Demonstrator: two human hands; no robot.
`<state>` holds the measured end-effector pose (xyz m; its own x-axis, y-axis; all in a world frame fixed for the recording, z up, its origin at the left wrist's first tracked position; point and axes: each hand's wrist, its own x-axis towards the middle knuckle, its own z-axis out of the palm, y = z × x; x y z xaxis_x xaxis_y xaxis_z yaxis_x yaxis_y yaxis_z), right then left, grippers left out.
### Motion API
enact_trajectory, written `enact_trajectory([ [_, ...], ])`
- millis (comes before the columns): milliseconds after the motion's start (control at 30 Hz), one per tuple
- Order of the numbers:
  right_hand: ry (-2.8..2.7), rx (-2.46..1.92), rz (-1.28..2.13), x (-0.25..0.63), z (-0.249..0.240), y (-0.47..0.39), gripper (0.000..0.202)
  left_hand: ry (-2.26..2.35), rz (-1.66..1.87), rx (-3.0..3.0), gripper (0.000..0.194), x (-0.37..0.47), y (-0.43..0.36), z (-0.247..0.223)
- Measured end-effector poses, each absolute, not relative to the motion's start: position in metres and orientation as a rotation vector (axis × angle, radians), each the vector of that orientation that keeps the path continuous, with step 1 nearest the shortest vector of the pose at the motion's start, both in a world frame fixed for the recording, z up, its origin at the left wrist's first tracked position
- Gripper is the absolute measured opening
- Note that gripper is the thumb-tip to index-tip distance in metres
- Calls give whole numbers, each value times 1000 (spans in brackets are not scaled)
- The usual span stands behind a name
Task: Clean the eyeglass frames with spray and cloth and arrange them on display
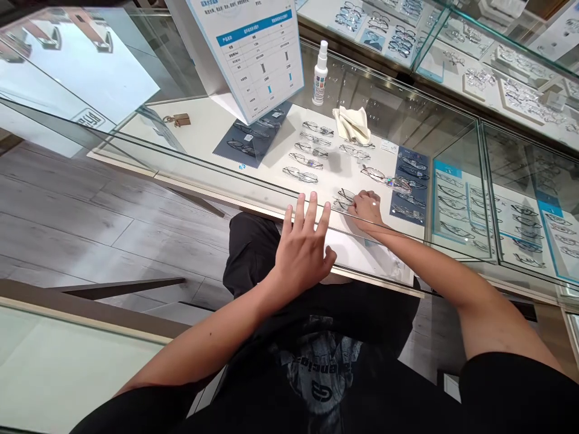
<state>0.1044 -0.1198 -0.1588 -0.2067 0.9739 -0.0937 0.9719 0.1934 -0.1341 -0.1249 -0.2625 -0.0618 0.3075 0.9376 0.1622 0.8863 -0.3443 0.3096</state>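
My left hand hovers over the front edge of the glass display counter, palm down with its fingers spread, and holds nothing. At the counter top, my right hand has its fingers curled at a pair of thin-framed eyeglasses. The lenses show on the hand's left side, and the rest is hidden under the fingers. Just beyond that hand is another pair of eyeglasses with a reddish frame. Farther back, a crumpled cream cloth lies near a white spray bottle, which stands upright.
Several frames are laid in rows within the counter, and more rest on a dark blue display mat. A printed sign stands at the back left. Brown tags lie farther left. Glass-fronted cases continue to the right.
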Motion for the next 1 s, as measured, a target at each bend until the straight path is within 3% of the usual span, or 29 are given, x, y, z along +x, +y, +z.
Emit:
enact_trajectory([
  [433,-2311,-1894,77,69,-198,-60,26,1705,481,2408,95,-126,-261,-63],
  [1000,-2322,-1833,-92,106,-203,30,33,1711,479,2418,97,-127,-256,-67],
])
